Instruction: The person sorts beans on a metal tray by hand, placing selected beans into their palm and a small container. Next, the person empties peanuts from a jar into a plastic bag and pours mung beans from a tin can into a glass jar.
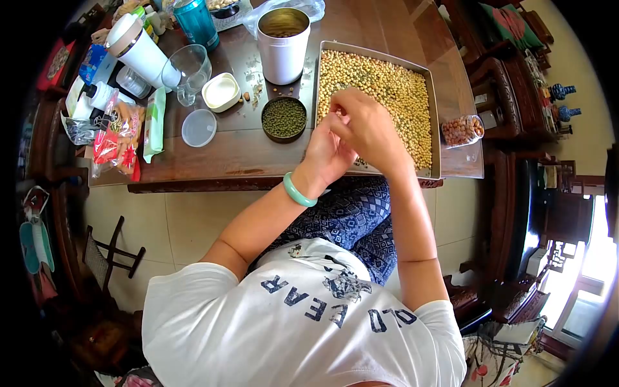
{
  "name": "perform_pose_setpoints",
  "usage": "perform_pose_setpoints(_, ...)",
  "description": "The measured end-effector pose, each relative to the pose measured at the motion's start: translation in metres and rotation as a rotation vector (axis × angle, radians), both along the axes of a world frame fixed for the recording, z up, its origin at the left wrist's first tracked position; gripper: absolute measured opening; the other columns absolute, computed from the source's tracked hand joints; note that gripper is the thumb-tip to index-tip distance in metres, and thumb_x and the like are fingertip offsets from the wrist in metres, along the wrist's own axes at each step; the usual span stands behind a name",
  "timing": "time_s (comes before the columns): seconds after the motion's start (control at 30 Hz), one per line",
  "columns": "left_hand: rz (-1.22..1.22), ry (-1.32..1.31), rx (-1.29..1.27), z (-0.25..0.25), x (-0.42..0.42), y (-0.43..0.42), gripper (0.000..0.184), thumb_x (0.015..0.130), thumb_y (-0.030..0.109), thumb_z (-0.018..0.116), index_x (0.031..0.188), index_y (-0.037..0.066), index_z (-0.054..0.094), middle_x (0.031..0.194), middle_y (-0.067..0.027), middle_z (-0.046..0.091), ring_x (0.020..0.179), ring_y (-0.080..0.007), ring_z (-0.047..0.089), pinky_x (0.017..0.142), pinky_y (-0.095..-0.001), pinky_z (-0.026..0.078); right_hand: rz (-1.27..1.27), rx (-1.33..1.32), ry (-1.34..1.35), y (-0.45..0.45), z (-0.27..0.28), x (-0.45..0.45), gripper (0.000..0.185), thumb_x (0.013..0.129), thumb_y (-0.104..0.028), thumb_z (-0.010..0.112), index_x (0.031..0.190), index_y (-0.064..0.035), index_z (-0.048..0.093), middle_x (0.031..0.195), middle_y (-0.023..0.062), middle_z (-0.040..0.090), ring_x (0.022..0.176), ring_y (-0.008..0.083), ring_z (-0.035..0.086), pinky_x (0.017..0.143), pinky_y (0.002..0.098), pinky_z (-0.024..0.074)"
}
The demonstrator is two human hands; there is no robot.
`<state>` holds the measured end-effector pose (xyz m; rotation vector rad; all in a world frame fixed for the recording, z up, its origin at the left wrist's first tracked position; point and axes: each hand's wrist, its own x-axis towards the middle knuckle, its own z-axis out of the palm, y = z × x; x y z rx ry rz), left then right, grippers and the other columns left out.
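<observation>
My left hand (327,153), with a pale green bangle (298,190) at its wrist, is turned palm up at the near left edge of a tray (436,145). Its fingers look curled, and the right hand partly covers them. My right hand (367,124) bends over the left palm with its fingers drawn together. What lies between the hands is too small or hidden to name. Yellow soybeans (380,72), mixed with some green ones, fill the tray. Left of the hands stands a round dark tin of mung beans (284,119). Behind it is a tall white canister (282,51).
A jar of reddish nuts (462,131) lies right of the tray. Leftward are a small white tub (220,92), a clear lid (199,128), a glass pitcher (191,71), a white tumbler (138,48) and a red snack bag (119,138). The table's front edge (213,187) runs beneath my forearms.
</observation>
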<state>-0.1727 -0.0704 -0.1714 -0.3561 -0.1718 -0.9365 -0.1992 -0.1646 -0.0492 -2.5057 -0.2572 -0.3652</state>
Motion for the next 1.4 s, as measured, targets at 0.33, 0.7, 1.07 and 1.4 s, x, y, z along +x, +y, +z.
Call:
perform_pose_setpoints(0.33, 0.100, 0.108, 0.502, 0.052, -0.010, 0.004, 0.053, 0.104, 0.031, 0.038, 0.143, -0.004, 0.033, 0.145, -0.0205, 0.040, 0.136, -0.0283, 0.039, 0.117, -0.0402, 0.030, 0.243, 0.143, -0.047, 0.019, -0.013, 0.043, 0.014, 0.079, -0.007, 0.067, 0.092, -0.0019, 0.064, 0.087, 0.0131, 0.065, 0.075, 0.0283, 0.065, 0.069, 0.0379, 0.0524)
perform_pose_setpoints(0.7, 0.181, 0.027, 0.297, 0.126, 0.064, 0.052, 0.053, 0.106, 0.028, 0.024, 0.141, -0.012, 0.032, 0.146, -0.0274, 0.037, 0.137, -0.0377, 0.037, 0.116, -0.0476, 0.034, -0.454, 0.406, -0.072, -0.067, -0.024, -0.047, 0.012, 0.088, -0.009, 0.067, 0.095, -0.0001, 0.069, 0.080, 0.0070, 0.066, 0.068, 0.0103, 0.056, 0.064, 0.0262, 0.0459)
perform_pose_setpoints(1.07, 0.570, -0.228, 0.679, 0.181, 0.175, 0.063, 0.057, 0.106, 0.031, 0.019, 0.137, -0.012, 0.038, 0.144, -0.0272, 0.041, 0.135, -0.0374, 0.040, 0.112, -0.0465, 0.036, -0.399, 0.300, -0.090, -0.083, -0.037, -0.078, 0.009, 0.086, -0.007, 0.066, 0.092, 0.0008, 0.067, 0.079, 0.0097, 0.063, 0.065, 0.0171, 0.056, 0.061, 0.0294, 0.0452)
perform_pose_setpoints(1.4, 0.637, -0.370, 0.870, 0.173, 0.179, 0.061, 0.065, 0.105, 0.039, 0.013, 0.136, -0.008, 0.045, 0.143, -0.0231, 0.046, 0.135, -0.0326, 0.041, 0.113, -0.0411, 0.033, -0.406, 0.284, -0.075, -0.082, -0.043, -0.081, 0.009, 0.086, -0.007, 0.065, 0.092, 0.0000, 0.067, 0.081, 0.0105, 0.063, 0.066, 0.0191, 0.058, 0.061, 0.0308, 0.0457)
